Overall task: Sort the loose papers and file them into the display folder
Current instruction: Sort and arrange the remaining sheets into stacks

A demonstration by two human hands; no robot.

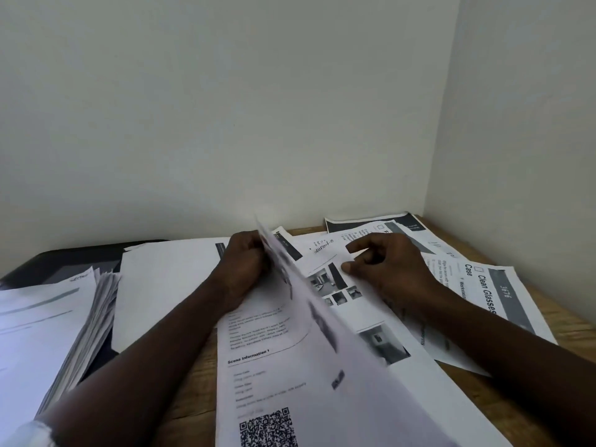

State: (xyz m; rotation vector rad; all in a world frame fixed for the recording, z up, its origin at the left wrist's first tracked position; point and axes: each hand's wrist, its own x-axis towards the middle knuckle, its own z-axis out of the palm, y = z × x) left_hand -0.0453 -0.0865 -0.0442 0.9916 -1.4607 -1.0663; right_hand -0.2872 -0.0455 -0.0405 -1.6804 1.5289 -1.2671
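My left hand (pixel 242 269) grips the far edge of a printed sheet (pixel 322 343) that stands tilted up off the table, blurred. Under it lies a page with text and a QR code (pixel 258 375). My right hand (pixel 385 272) rests with fingers spread on a page with small photos (pixel 325 282). The black display folder (pixel 64 262) lies at the left, mostly covered by a thick stack of papers (pixel 48 324) and a blank white sheet (pixel 161 285).
More loose printed pages (pixel 490 285) spread over the wooden table (pixel 574 327) toward the right corner. White walls close in behind and on the right side.
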